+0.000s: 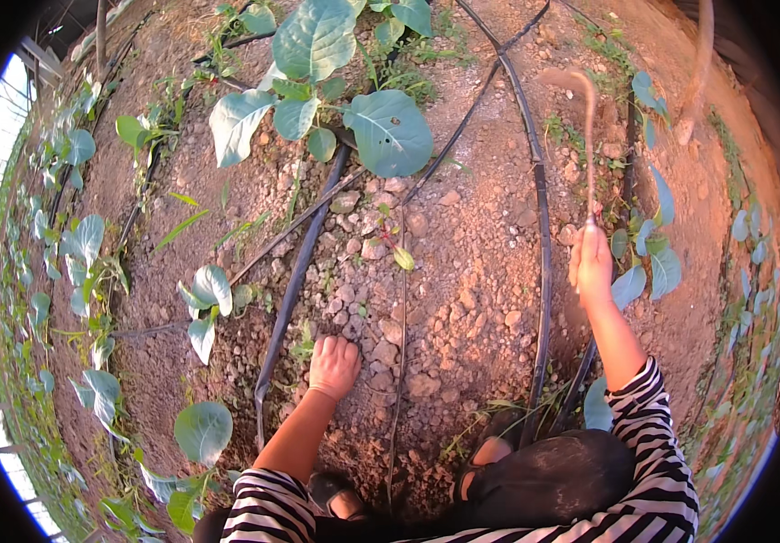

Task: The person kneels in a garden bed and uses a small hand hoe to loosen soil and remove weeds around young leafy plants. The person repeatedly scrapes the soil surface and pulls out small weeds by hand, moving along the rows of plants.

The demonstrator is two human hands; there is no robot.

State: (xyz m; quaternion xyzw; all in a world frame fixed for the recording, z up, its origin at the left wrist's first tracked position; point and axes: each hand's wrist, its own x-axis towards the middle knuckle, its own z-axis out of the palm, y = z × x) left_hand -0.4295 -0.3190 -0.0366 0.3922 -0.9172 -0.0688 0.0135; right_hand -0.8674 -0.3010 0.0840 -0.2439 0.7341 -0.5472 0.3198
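Observation:
My right hand (593, 261) is closed around the handle end of a thin, hooked hand tool (591, 142), its curved tip pointing left and blurred above the soil at the right. My left hand (337, 366) rests low on the crumbly soil, knuckles up, beside a small green weed (303, 345); its fingertips are hidden, so whether they grip anything is unclear. Between the hands, a small red-stemmed seedling (402, 258) stands by a thin dark line. A large broad-leaved plant, its leaf (390, 132) pierced by small holes, grows at the top centre.
Black drip irrigation hoses (543, 271) run along the bed, one (295, 292) just left of my left hand. A thin stick (295, 226) crosses that hose. Young leafy plants (212, 292) stand at left and right (665, 271). My sandalled feet (339, 495) are at the bottom. A wooden post (695, 75) stands upper right.

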